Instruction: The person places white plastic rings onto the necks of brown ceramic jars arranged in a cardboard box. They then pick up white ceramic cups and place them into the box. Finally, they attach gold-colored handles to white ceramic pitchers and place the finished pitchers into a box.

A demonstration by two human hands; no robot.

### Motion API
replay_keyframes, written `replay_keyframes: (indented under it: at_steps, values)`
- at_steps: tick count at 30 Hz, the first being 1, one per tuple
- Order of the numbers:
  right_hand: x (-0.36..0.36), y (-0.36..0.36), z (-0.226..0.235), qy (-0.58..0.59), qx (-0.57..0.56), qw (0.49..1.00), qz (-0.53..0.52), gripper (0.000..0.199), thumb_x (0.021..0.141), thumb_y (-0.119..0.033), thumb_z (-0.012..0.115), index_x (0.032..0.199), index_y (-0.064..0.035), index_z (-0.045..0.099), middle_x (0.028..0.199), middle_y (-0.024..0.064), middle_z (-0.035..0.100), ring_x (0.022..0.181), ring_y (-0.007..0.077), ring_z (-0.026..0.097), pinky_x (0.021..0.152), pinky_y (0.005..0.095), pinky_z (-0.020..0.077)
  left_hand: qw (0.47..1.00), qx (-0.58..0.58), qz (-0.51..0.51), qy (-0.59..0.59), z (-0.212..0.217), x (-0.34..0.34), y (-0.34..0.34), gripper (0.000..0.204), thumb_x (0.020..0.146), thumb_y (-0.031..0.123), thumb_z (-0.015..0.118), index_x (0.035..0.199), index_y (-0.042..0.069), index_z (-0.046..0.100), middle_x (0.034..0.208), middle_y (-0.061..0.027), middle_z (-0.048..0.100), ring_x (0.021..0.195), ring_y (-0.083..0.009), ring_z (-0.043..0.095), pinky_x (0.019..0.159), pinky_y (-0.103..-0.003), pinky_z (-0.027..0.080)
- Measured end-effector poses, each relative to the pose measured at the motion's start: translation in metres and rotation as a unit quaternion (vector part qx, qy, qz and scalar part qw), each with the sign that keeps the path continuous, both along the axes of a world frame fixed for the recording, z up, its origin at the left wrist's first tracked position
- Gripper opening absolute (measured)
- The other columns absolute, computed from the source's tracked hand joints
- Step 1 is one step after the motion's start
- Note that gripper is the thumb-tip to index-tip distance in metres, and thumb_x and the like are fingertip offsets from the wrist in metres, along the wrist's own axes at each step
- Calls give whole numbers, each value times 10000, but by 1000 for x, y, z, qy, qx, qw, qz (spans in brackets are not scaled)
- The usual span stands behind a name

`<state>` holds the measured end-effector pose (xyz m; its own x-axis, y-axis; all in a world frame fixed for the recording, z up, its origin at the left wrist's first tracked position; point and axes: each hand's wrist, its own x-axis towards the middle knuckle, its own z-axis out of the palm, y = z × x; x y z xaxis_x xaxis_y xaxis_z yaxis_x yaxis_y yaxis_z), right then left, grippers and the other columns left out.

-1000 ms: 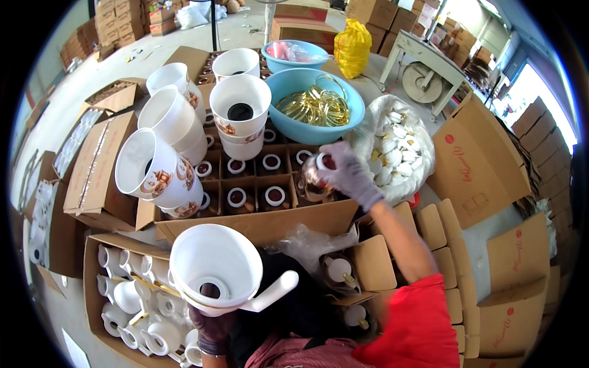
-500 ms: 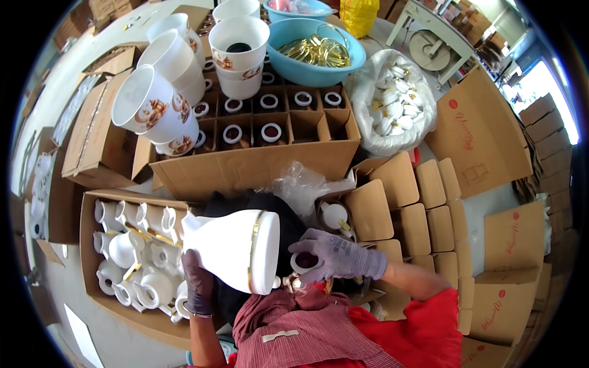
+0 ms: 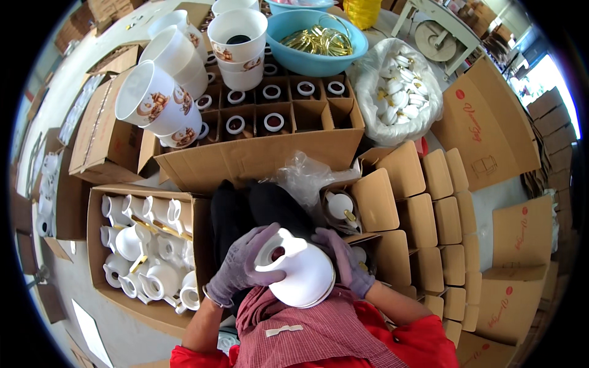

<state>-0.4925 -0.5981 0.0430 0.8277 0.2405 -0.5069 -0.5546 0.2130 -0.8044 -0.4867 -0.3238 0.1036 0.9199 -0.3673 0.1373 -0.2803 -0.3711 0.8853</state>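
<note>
A white jug body (image 3: 305, 277) with a spout is held tilted over my lap, its neck up and toward the left. My gloved left hand (image 3: 248, 264) grips it around the neck, thumb across the front. My gloved right hand (image 3: 347, 262) lies against its right side near the base, partly hidden behind it. Something dark red shows down inside the neck. To the left stands an open carton (image 3: 142, 314) of white jug bodies with spouts and gold-toned parts. On the right, a divided carton (image 3: 392, 254) holds a white-lidded jug (image 3: 339, 205) in one compartment.
Ahead is a divided carton (image 3: 264, 150) of bottle-like liners with white rings. Stacked white printed cups (image 3: 162, 104) and a blue basin (image 3: 294, 60) of gold rings rest on it. A plastic bag (image 3: 399, 92) of white lids stands right of it. Cardboard flaps (image 3: 485, 135) rise farther right.
The jug body has turned from lying sideways to neck up and moved right, over my lap. My right hand no longer holds the shiny liner and now touches the jug.
</note>
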Motion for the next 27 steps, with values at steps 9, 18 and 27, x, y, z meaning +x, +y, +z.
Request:
replay_keyframes:
  at_steps: [9, 18, 27]
  values:
    - [-34, 0, 29, -227, -69, 949, 208, 827, 1005, -374, 558, 1570, 7, 92, 1539, 232, 300, 1428, 274, 319, 1177, 384, 250, 941, -87, 300, 128, 15, -38, 18, 757, 751, 282, 768, 1366, -64, 494, 1191, -218, 607, 1092, -307, 622, 948, -384, 495]
    - [50, -4, -55, -58, 330, 931, 143, 437, 1063, -216, 397, 1484, -112, 349, 1491, 59, 434, 1333, 189, 460, 1087, 355, 440, 964, 130, 157, -169, 120, -3, 6, 1035, 642, 383, 905, 1427, -62, 398, 1315, -254, 523, 1099, -394, 638, 898, -407, 548]
    - [61, 15, -58, 80, 450, 879, 138, 438, 1023, -259, 491, 1422, -85, 444, 1387, 81, 544, 1286, 226, 522, 1073, 381, 454, 974, 104, 93, -181, 126, -1, 45, 915, 690, 331, 861, 1409, -30, 424, 1324, -220, 528, 1144, -388, 599, 952, -411, 510]
